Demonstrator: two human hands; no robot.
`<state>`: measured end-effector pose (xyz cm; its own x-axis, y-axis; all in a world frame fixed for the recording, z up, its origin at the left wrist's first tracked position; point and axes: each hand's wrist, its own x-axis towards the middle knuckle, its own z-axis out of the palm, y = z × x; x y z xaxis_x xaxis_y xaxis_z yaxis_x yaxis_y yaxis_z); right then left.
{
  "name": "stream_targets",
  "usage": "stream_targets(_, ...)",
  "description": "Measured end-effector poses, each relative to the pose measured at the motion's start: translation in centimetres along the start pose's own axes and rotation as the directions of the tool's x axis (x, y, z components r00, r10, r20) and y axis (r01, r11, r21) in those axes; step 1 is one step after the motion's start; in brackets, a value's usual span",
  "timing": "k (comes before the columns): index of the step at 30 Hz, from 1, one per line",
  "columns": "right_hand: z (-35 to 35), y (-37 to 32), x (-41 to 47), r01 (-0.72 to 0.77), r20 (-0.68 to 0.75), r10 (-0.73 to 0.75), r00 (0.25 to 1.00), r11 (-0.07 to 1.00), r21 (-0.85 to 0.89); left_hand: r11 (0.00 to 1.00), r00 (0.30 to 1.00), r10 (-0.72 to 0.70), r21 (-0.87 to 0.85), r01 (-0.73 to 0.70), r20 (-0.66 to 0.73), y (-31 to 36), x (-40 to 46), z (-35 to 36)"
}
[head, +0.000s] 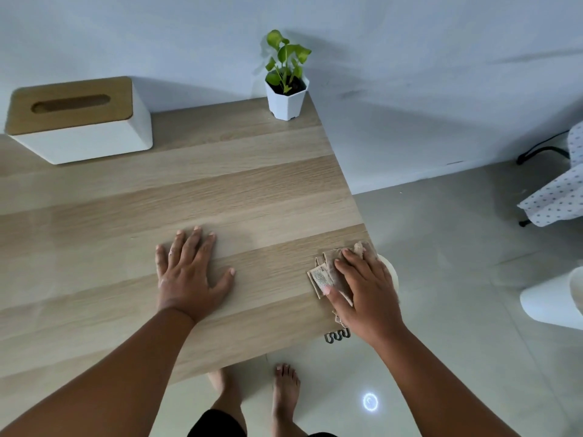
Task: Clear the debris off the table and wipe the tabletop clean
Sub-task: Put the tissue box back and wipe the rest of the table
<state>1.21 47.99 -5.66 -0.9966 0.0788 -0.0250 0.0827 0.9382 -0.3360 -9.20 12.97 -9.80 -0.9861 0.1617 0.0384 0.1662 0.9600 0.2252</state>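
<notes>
The cloth [334, 272] lies at the worktop's [220, 190] right edge, near the front corner, crumpled under the right hand [366, 291]. That hand lies flat on it, fingers straight and pointing up-left across the wood, pressing rather than gripping. Part of the cloth hangs past the edge, and a small loop of it or of something under it shows below the wrist; which one is hard to tell.

The left hand [189, 272] rests palm down on bare wood to the cloth's left, well apart from it, fingers spread wide and holding nothing. It looks like a brace for the body while the other arm works.

The unwiped surface lies left and away from the cloth, so the next stroke would likely run from the right edge inward, toward the left hand or up toward the plant pot [286, 100] at the far right corner. The right hand is the one placed to do it. A tissue box [79, 121] stands at the far left. No loose debris shows on the wood, so the job seems to be at the wiping stage.
</notes>
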Motion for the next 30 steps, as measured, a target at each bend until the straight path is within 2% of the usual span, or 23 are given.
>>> stream_targets(5, 0.0, -1.5, 1.3, -0.091, -0.023, 0.092, 0.995, 0.995, 0.028, 1.000, 0.999, 0.000, -0.023, 0.001, 0.038, 0.5, 0.0, -0.9)
stream_targets(12, -0.4, -5.2, 2.9, -0.098, -0.035, 0.097, 0.995, 0.995, -0.008, 0.999, 0.989, 0.028, 0.024, -0.032, 0.146, 0.8, 0.6, -3.4)
stream_targets(15, -1.0, -7.6, 4.5, -0.148, -0.002, 0.150, 0.989, 0.975, 0.165, 0.996, 0.987, 0.080, 0.028, -0.085, 0.137, -0.1, 1.7, -4.6)
stream_targets(18, -1.3, -9.5, 6.0, -0.201, -0.001, 0.217, 0.976, 0.906, 0.373, 0.990, 0.983, 0.132, 0.029, -0.136, 0.130, -2.1, 3.1, -5.0)
stream_targets(25, 0.0, -12.7, 10.0, -0.313, 0.038, 0.350, 0.936, 0.775, 0.549, 0.995, 0.993, 0.099, 0.022, -0.100, 0.069, -7.5, 8.0, -5.1)
stream_targets(30, 0.9, -14.7, 13.5, -0.346, 0.021, 0.408, 0.913, 0.745, 0.571, 0.999, 0.997, 0.042, 0.005, -0.042, 0.066, -9.8, 12.0, -4.9)
